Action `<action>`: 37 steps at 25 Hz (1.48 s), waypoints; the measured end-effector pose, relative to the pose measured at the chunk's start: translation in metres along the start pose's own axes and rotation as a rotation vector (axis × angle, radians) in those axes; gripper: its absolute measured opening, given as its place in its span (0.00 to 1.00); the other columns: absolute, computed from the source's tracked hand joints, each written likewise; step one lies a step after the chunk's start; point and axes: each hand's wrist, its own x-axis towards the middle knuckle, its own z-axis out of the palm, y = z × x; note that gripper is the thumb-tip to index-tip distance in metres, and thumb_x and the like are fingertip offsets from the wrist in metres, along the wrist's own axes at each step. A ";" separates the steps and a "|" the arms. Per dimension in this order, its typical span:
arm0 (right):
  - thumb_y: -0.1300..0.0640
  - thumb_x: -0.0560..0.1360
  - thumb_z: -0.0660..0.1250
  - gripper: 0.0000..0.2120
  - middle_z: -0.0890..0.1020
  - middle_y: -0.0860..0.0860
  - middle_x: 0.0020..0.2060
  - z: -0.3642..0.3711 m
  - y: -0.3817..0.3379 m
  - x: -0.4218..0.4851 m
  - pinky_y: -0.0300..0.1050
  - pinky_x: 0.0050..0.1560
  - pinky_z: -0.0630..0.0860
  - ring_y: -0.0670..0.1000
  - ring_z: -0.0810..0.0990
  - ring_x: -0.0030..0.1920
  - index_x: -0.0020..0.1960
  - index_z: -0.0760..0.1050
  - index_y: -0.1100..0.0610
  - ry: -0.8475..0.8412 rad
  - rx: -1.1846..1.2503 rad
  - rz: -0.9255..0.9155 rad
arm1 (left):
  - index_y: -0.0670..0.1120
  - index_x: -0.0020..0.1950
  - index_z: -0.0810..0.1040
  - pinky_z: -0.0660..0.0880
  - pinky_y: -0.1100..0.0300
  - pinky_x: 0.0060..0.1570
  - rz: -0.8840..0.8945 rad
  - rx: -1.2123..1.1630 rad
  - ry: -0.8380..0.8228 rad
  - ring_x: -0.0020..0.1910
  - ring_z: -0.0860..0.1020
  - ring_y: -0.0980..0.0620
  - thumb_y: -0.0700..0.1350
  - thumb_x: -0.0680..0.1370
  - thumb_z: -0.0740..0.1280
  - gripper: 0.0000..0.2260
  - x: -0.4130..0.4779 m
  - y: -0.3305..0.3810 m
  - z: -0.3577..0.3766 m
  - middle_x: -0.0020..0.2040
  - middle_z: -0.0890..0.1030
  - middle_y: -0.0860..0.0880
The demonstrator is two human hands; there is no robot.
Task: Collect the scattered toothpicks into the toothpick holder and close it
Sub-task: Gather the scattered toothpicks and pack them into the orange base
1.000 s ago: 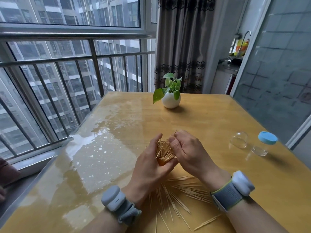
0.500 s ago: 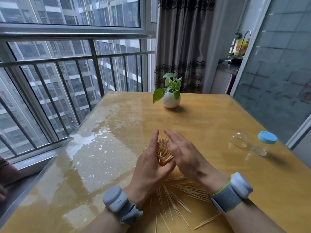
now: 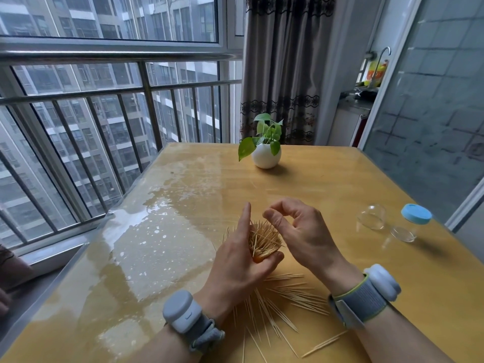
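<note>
My left hand grips a thick bundle of toothpicks just above the table, its index finger pointing straight up beside the bundle. My right hand hovers right next to the bundle, with the fingers loosely curved, the thumb and index tips apart, and nothing in it. Several loose toothpicks lie fanned out on the yellow table under and between my wrists. The clear toothpick holder with a blue end lies on its side at the right, and a clear dome-shaped piece sits just left of it.
A small white pot with a green plant stands at the far middle of the table. A window with a metal railing runs along the left edge. The table's left half is glossy with reflections. Both wrists wear grey bands.
My right hand has let go of the bundle, lifted slightly and curled its fingers. My left hand keeps the bundle and has straightened its index finger upward.
</note>
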 end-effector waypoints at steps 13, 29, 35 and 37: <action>0.53 0.72 0.63 0.15 0.75 0.51 0.59 -0.008 -0.009 -0.006 0.46 0.66 0.69 0.52 0.70 0.67 0.57 0.78 0.49 -0.281 -0.332 -0.385 | 0.53 0.81 0.42 0.76 0.58 0.39 -0.098 -0.011 0.042 0.37 0.79 0.53 0.65 0.65 0.62 0.49 -0.001 0.006 -0.008 0.39 0.79 0.52; 0.49 0.75 0.68 0.08 0.81 0.40 0.41 0.000 -0.012 -0.010 0.47 0.45 0.78 0.44 0.80 0.45 0.47 0.82 0.52 0.101 0.007 -0.191 | 0.56 0.80 0.42 0.78 0.61 0.45 -0.087 -0.021 0.031 0.42 0.80 0.58 0.61 0.69 0.75 0.52 0.001 0.002 -0.003 0.43 0.80 0.55; 0.54 0.77 0.70 0.02 0.80 0.41 0.40 -0.006 -0.007 -0.007 0.37 0.42 0.74 0.43 0.79 0.45 0.46 0.80 0.49 0.022 -0.043 -0.072 | 0.53 0.81 0.49 0.76 0.62 0.49 -0.095 -0.027 0.053 0.45 0.80 0.58 0.57 0.68 0.76 0.50 0.002 0.003 -0.005 0.46 0.80 0.58; 0.54 0.77 0.69 0.02 0.79 0.41 0.40 -0.012 -0.009 -0.005 0.34 0.41 0.73 0.43 0.79 0.45 0.46 0.80 0.50 -0.009 -0.046 -0.073 | 0.54 0.81 0.51 0.77 0.60 0.49 -0.098 -0.027 0.056 0.45 0.81 0.56 0.59 0.67 0.75 0.49 0.001 0.002 -0.005 0.46 0.80 0.57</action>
